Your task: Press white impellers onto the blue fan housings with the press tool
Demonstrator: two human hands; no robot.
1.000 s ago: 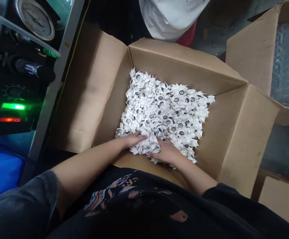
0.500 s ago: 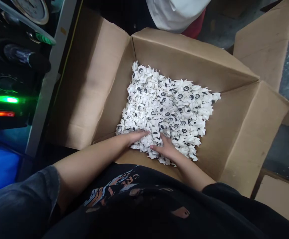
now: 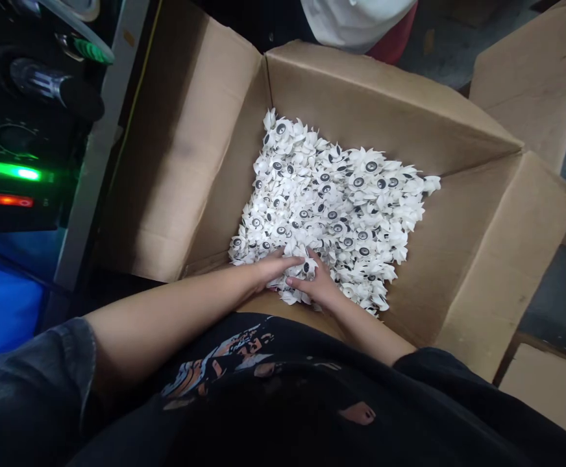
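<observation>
A deep layer of white flower-like pieces (image 3: 346,194), several showing dark round centres, lies in an open cardboard box (image 3: 385,97). At the near side of this heap, my left hand (image 3: 274,267) and my right hand (image 3: 319,282) are cupped toward each other around a clump of the pieces. My left thumb and fingers are partly sunk among them. The right thumb lies across the front of the clump, while the right fingertips are hidden behind it. What the pieces are exactly I cannot make out.
On the left stands a black machine panel (image 3: 15,139) with a knob, a green light and a red switch, beside a metal frame edge. A blue object (image 3: 3,308) is below it. Another person's white clothing (image 3: 356,23) shows beyond the box. More cardboard (image 3: 531,84) is at right.
My hands have drawn closer together, gathering a clump of the white flower-like pieces between them. The view has shifted slightly.
</observation>
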